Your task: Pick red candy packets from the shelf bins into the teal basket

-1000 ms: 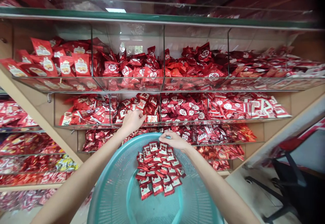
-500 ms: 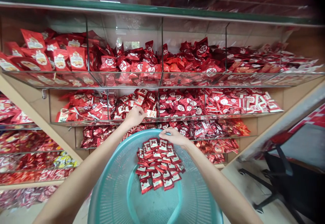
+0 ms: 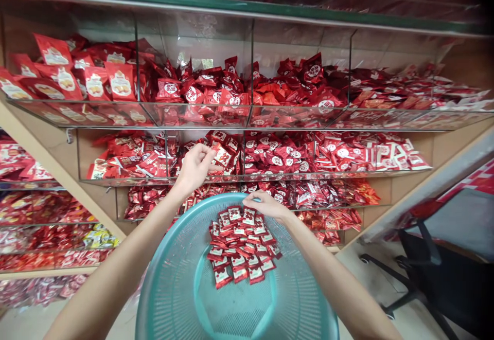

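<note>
Shelves (image 3: 401, 175): glass edges, red packets (image 3: 228, 159)
Left hand (image 3: 196, 166): fingers open, near red packets
Right hand (image 3: 267, 206): fingers gripping basket (image 3: 173, 278) edge

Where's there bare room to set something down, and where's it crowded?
In the basket: bare bottom on the wearer's side of the packet pile, plus bare strips between it and either side wall. Crowded: the shelving, heaped with packets by the left hand, and the far rim at the right hand.
</note>
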Motion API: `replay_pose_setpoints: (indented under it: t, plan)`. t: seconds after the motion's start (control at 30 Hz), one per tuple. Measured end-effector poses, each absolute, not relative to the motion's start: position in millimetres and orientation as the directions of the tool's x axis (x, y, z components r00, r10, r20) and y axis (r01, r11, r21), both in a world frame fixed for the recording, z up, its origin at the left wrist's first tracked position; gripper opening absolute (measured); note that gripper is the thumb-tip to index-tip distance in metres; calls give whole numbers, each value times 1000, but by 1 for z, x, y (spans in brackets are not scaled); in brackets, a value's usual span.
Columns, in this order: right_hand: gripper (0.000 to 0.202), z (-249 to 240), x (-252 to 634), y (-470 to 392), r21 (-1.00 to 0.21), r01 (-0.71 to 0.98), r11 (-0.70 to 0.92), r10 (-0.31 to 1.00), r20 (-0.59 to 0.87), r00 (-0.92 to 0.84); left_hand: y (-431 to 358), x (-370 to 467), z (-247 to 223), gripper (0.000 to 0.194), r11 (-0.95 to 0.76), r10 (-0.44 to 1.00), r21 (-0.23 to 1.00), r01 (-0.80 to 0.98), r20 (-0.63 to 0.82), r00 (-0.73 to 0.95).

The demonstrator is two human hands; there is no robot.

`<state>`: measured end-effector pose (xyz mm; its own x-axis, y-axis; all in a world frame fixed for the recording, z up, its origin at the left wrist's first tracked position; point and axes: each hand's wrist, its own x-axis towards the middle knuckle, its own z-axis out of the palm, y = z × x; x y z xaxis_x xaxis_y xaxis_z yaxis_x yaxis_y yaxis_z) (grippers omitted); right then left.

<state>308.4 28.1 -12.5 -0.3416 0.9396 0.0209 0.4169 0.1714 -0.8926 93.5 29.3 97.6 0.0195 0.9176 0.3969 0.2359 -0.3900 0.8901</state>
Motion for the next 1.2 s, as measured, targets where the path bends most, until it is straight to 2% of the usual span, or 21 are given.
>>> replay_pose_setpoints:
  t: [0.17, 0.3, 0.47, 0.67, 0.7, 0.77, 0.83, 0.9, 1.1, 1.2]
  plan:
    - [31, -13, 306, 29, -892, 417, 173, 937, 19, -349, 7, 87, 102, 32, -266, 964, 959, 94, 265, 20]
    - [36, -11, 301, 29, -892, 422, 162, 941, 11, -337, 1, 88, 88, 32, -134, 990, 987, 87, 129, 53]
    - [51, -9, 297, 29, -928, 365, 72, 944, -55, -326, -3, 101, 54, 30, 37, 976, 975, 217, -82, 201]
    - [56, -6, 294, 28, -927, 375, 20, 963, -83, -257, 7, 120, 13, 20, 54, 964, 916, 397, -151, 217]
    - [57, -5, 294, 27, -923, 384, 15, 965, -88, -248, 9, 122, 9, 21, 10, 969, 891, 453, -121, 218]
    - [57, -4, 295, 25, -918, 396, 3, 968, -96, -230, 10, 122, 5, 23, -159, 975, 786, 597, 29, 222]
    - [56, -3, 296, 23, -916, 402, 5, 971, -91, -219, 6, 121, 4, 27, -325, 946, 599, 732, 215, 243]
    - [55, -3, 298, 22, -916, 399, 30, 972, -66, -225, -3, 119, 6, 31, -406, 906, 438, 802, 312, 287]
    - [53, -6, 299, 23, -920, 383, 81, 965, -24, -263, -28, 120, -2, 37, -617, 783, 212, 758, 269, 562]
    - [52, -7, 297, 23, -920, 386, 76, 967, -27, -255, -29, 120, -13, 34, -636, 766, 160, 755, 255, 591]
